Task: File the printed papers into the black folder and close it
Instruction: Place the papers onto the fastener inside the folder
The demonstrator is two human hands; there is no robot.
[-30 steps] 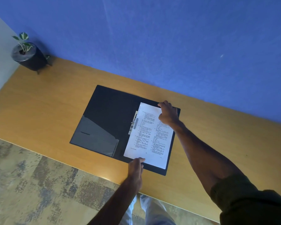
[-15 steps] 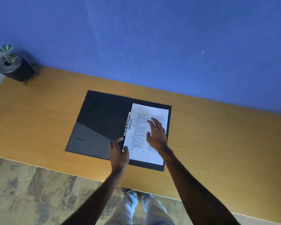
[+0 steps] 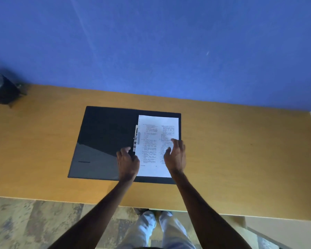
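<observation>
I see the black folder [image 3: 104, 135] lying open mid-desk [image 3: 241, 159], printed papers [image 3: 157, 146] on its right half beside the metal clip [image 3: 136, 139]. Left hand [image 3: 127, 163] at the papers' left edge; right hand [image 3: 175, 157], fingers spread, over their right side.

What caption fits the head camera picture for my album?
Two hands, left hand and right hand, settle printed papers in an open black folder.

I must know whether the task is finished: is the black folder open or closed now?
Open. The black folder lies spread flat on the wooden table; the white printed papers are uncovered on its right half.
</observation>
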